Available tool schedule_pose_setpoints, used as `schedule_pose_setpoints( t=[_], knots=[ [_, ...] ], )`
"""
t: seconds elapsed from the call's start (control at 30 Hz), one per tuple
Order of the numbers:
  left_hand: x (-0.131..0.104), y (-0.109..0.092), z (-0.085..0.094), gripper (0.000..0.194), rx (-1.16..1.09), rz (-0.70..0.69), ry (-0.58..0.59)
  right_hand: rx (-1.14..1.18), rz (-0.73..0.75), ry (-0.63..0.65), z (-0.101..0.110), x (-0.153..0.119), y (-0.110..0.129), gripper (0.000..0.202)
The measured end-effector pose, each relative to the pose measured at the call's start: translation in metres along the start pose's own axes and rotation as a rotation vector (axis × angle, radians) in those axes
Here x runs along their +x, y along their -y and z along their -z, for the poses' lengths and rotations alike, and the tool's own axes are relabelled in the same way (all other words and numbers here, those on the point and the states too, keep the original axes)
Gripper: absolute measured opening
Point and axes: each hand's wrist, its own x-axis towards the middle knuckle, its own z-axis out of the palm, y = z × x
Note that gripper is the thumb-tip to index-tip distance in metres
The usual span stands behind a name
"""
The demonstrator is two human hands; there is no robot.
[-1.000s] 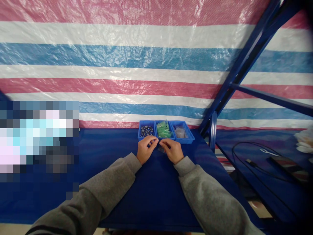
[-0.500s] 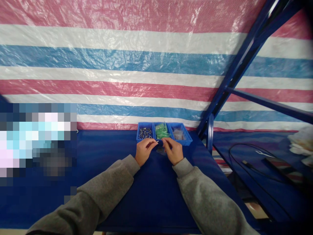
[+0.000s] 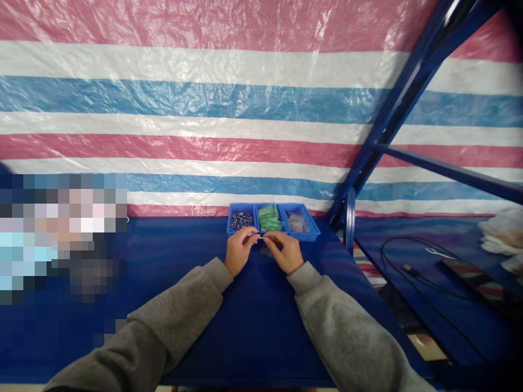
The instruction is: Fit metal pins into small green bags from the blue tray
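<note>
Two bare hands are meeting just on the near side of a row of three open blue plastic bins [image 3: 307, 237] on the dark blue worktop [image 3: 253, 326]. With my left hand [image 3: 237, 253] I am pinching one end of a small, slim, pale piece [image 3: 261, 238], and with my right hand [image 3: 290, 254] I am closing thumb and finger on its other end. A small clear plastic bag [image 3: 266, 252] is lying beneath, beside my right fingers. In the left bin I am seeing short dark and silvery metal pieces [image 3: 242, 221], in the middle one green packets [image 3: 269, 219], and in the right one clear plastic packets [image 3: 297, 222]. Farther right, a thin black cable [image 3: 382, 251] is lying in a loop.
</note>
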Motion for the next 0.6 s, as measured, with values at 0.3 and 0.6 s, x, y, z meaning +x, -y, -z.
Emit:
schedule_pose_setpoints(
  t=[0.3,0.6],
  knots=[
    [0.0001,-0.0025,0.003,0.016,0.009,-0.094,0.012,-0.039,0.004,0.016,0.0011,0.0006,-0.001,0.023],
    [0.0008,0.0009,0.0018,0.016,0.054,-0.082,0.031,-0.047,-0.01,0.013,0.0005,-0.0002,0.0,0.025]
  ],
)
